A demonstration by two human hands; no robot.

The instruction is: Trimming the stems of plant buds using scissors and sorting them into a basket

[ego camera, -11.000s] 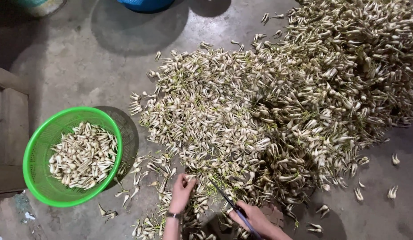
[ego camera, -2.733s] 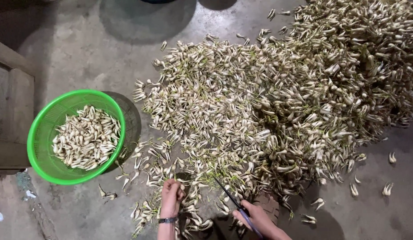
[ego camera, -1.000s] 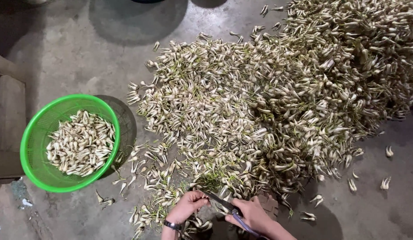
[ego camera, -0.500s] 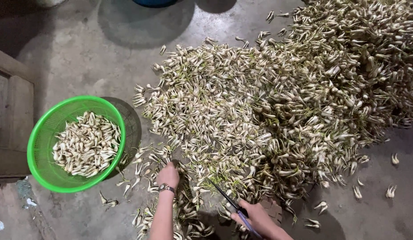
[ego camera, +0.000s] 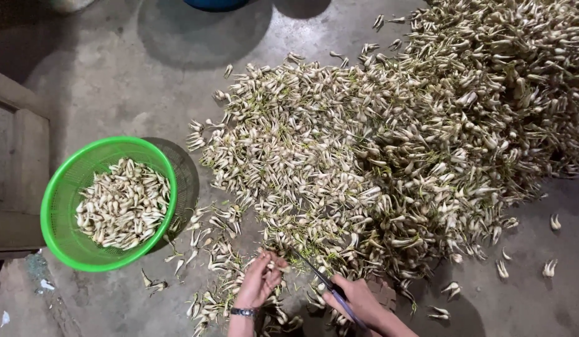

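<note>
Left hand [ego camera: 259, 282], stretched out over the pile half a second back, drawn in again and closed on a pale clove [ego camera: 269, 267]; right hand [ego camera: 357, 301] gripped around scissors [ego camera: 320, 282], blades angled up toward that clove. Seemingly brought together for a snip. Heaped on concrete floor [ego camera: 115, 81]: the big pile [ego camera: 389, 143]. Off left, well apart: green basket [ego camera: 58, 187], partly filled. No obstruction between.

One head-worn camera looks almost straight down from standing or stooping height onto a concrete floor [ego camera: 102, 75]. The wearer's two hands enter at the bottom edge, so the top of the frame lies away from the body. The view is wide: a green basket [ego camera: 58, 206] sits at left, and a bulb heap [ego camera: 426, 143] fills the right and upper right.
</note>
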